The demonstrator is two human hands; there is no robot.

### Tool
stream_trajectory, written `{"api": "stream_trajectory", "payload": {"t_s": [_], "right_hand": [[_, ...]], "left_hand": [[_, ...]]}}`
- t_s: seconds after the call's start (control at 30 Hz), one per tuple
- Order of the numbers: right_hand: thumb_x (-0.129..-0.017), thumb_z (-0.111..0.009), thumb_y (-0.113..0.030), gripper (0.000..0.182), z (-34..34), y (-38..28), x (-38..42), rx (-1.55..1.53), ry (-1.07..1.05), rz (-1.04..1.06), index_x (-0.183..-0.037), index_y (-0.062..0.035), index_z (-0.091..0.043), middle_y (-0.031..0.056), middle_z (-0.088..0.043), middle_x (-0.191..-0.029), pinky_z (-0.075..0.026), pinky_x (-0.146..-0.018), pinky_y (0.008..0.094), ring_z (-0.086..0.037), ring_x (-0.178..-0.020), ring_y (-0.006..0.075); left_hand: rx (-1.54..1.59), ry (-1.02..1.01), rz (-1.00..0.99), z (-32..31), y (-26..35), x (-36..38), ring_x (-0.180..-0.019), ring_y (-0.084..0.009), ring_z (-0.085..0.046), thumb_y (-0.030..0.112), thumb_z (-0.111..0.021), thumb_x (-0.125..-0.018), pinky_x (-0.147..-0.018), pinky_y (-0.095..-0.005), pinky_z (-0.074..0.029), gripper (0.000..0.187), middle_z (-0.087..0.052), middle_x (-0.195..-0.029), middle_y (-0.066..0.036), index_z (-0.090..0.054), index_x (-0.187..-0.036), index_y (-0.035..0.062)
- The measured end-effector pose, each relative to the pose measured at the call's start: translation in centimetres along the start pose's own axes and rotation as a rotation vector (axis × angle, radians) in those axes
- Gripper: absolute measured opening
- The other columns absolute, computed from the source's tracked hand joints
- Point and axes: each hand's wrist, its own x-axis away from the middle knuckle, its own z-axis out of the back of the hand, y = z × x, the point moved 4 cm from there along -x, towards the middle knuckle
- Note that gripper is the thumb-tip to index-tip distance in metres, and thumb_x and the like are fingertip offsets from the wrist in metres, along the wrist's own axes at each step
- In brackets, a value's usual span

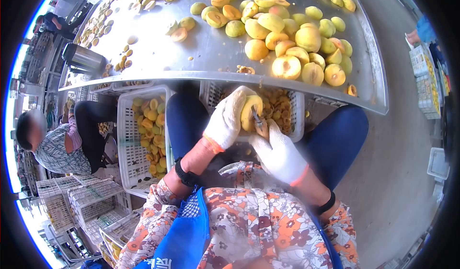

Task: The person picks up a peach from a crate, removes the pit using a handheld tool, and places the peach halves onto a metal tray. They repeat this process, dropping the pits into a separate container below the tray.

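Observation:
My left hand point(224, 119), in a white glove, is closed around a halved yellow peach point(247, 112) with its cut face turned to the right. In my gloved right hand point(280, 155) is a pitting tool point(258, 123) with a metal end and what looks like a wooden handle. Its tip reaches into the middle of the cut face. Both hands are over a white crate point(298, 125) between my knees, which holds many small brownish-orange pieces, partly hidden by my gloves.
A metal table point(206, 60) ahead carries peach halves point(286, 67) piled on its right side. Another white crate point(125, 161), filled with peach halves, stands left of my leg. A person point(62, 147) sits further left near stacked crates point(93, 202). A steel container point(82, 58) is on the table's left.

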Motion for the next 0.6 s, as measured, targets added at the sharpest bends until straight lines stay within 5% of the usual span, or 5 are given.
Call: {"api": "stream_trajectory", "payload": {"t_s": [0.13,0.23,0.37,0.43,0.6], "right_hand": [[-0.1,-0.065,-0.021,0.026,0.3,0.7,-0.2,-0.618,-0.192,-0.582,-0.115,-0.005,-0.05,0.011,-0.056,-0.069,-0.046,-0.052,0.0366,-0.058,-0.055,0.0297],[-0.101,-0.064,-0.022,0.022,0.4,0.5,-0.8,-0.519,-0.091,-0.532,-0.113,-0.0086,-0.051,0.002,-0.052,-0.066,-0.042,-0.046,0.0295,-0.052,-0.049,0.0153],[-0.103,-0.062,-0.022,0.02,-1.4,3.2,-0.5,-0.317,-0.107,-0.164,-0.115,-0.0097,-0.051,-0.0016,-0.051,-0.067,-0.038,-0.043,0.0263,-0.048,-0.049,0.0074],[-0.103,-0.06,-0.02,0.019,-1.3,0.6,0.1,-0.743,-0.094,-0.47,-0.117,-0.0098,-0.051,-0.0014,-0.052,-0.067,-0.039,-0.043,0.0261,-0.049,-0.049,0.0075],[-0.105,-0.058,-0.02,0.019,-0.5,-0.9,1.1,-0.71,-0.16,-0.537,-0.12,-0.0104,-0.05,-0.0014,-0.051,-0.066,-0.038,-0.043,0.0241,-0.048,-0.049,0.0068]], "left_hand": [[0.125,-0.098,0.091,0.3,-0.6,-0.3,-0.106,-0.0191,-0.063,0.037,-0.035,-0.111,-0.102,-0.0329,-0.047,0.05,-0.067,-0.116,-0.013,-0.059,-0.128,-0.0028],[0.177,0.039,0.057,-0.6,1.0,-0.4,-0.111,-0.0164,-0.06,0.03,-0.042,-0.11,-0.104,-0.0317,-0.045,0.041,-0.064,-0.121,-0.01,-0.058,-0.132,0.0004],[0.063,0.187,-0.012,-1.6,3.4,0.5,-0.108,-0.0131,-0.058,0.02,-0.051,-0.106,-0.098,-0.0292,-0.046,0.026,-0.063,-0.116,-0.008,-0.061,-0.124,0.0025],[0.017,0.133,0.009,-1.2,3.2,0.5,-0.104,-0.0125,-0.058,0.018,-0.052,-0.106,-0.095,-0.0284,-0.047,0.024,-0.064,-0.113,-0.007,-0.062,-0.12,0.0023],[-0.02,0.122,0.048,-1.8,3.9,0.8,-0.095,-0.0113,-0.059,0.017,-0.05,-0.106,-0.087,-0.0276,-0.05,0.022,-0.065,-0.103,-0.006,-0.062,-0.116,0.0015]]}}
